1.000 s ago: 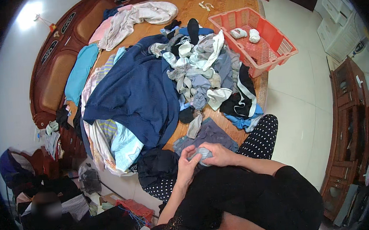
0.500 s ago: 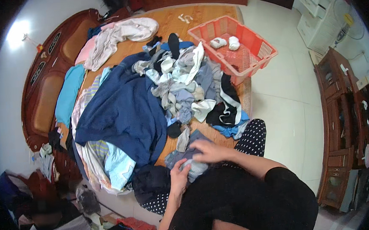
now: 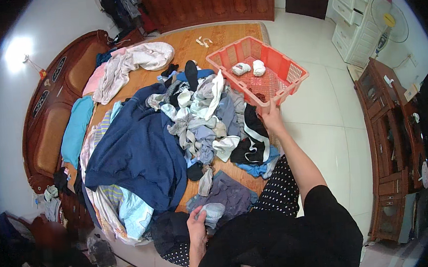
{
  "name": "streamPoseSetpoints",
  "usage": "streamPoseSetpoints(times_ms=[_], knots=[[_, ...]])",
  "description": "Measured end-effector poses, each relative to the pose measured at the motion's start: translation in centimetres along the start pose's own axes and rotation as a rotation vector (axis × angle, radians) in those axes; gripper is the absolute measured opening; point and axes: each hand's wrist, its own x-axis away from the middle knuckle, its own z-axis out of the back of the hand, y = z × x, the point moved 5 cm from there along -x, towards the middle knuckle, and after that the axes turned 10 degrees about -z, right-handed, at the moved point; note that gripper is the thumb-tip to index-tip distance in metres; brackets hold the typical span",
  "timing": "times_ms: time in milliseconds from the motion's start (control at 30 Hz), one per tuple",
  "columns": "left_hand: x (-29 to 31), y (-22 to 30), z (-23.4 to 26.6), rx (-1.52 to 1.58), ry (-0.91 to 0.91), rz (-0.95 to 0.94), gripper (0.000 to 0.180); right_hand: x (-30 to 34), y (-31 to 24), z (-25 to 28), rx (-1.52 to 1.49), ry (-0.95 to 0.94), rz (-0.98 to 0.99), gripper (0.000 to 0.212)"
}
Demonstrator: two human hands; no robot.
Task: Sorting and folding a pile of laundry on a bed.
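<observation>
My right hand (image 3: 272, 119) reaches up to the near corner of a red plastic basket (image 3: 295, 85), its fingers closed on the rim. Two balled white bundles, likely rolled socks (image 3: 258, 68), lie inside the basket. Close to my lap, my left hand (image 3: 197, 229) pinches the edge of a light grey ribbed sock (image 3: 213, 213). Beneath that sock is a greyish-purple garment (image 3: 225, 192) spread at the bed's near edge. A single beige-grey sock (image 3: 205, 182) lies just beyond it.
A heap of mixed socks and small clothes (image 3: 203, 127) covers the bed's middle. Left of it spreads a large navy garment (image 3: 135, 149). A black garment with white trim (image 3: 251, 141) borders the heap. Wooden cabinets (image 3: 387, 156) stand along the right side, near a fan (image 3: 389, 20).
My right hand has left the grey sock and moved up and right to the basket's corner. My left hand stays by the sock. The view has shifted slightly.
</observation>
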Motion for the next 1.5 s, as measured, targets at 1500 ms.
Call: streamPoseSetpoints(times_ms=[1500], knots=[[-6.8,1.0,10.0,-0.121,0.35,-0.199,0.08,4.3,0.8,-0.5,0.131,-0.007,0.229,0.019]])
